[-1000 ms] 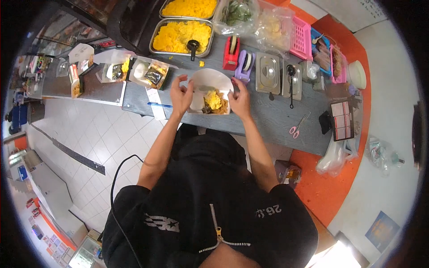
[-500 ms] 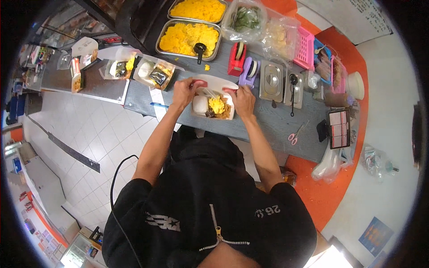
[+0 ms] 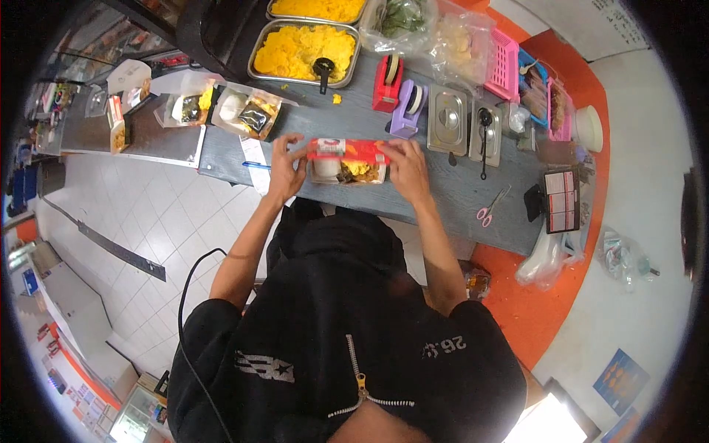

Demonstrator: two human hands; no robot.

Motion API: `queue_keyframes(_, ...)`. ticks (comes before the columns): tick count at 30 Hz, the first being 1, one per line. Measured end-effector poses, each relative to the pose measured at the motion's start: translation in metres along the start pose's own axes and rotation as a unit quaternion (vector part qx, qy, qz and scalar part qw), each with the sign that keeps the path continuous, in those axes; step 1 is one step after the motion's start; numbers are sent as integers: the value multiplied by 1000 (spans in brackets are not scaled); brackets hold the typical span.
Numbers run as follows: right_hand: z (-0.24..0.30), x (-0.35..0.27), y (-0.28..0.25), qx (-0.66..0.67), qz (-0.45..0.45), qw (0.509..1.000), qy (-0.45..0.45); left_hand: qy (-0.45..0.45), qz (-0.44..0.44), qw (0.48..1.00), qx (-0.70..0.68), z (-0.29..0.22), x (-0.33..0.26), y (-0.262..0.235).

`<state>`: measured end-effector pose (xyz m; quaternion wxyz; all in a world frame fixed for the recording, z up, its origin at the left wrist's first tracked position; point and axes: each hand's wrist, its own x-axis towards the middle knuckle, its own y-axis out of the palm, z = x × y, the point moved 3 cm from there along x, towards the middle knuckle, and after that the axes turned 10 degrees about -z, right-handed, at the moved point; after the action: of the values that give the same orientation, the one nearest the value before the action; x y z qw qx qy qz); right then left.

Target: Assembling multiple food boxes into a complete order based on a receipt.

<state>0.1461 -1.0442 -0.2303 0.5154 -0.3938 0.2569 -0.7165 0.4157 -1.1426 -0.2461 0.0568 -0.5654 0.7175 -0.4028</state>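
In front of me on the grey table is a paper food box [image 3: 382, 176] holding a mound of white rice [image 3: 326, 170] and yellow scrambled egg [image 3: 359, 169]. Its lid [image 3: 347, 150], red on the outside, is folded forward over the far part of the food, with the near part still showing. My left hand [image 3: 288, 168] holds the lid at its left end, thumb and fingers closed on the edge. At the other end, my right hand [image 3: 408, 170] pinches the lid's right corner.
Filled boxes [image 3: 247, 114] stand to the left. Behind are trays of scrambled egg [image 3: 306, 52], red [image 3: 388, 85] and purple [image 3: 407, 111] tape dispensers, and a lidded steel container [image 3: 447, 122]. Pink-handled scissors [image 3: 484, 215] lie at right; a blue pen [image 3: 255, 165] lies left.
The lid, which stood raised with its white inside showing, has come down toward me over the food. Both hands moved with it.
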Motion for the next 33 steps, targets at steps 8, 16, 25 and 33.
queue_keyframes(8,-10,-61,59,148,-57,982,105,-152,-8,970,-187,4,-61,44)
queue_keyframes(16,-1,-32,33,180,-40,976,117,-238,58,949,-199,-6,-30,24)
queue_keyframes(25,4,-20,27,92,39,984,147,-228,84,967,-77,-5,-12,20)
queue_keyframes(33,-10,-19,40,124,-40,977,168,-245,-20,969,34,1,-16,43)
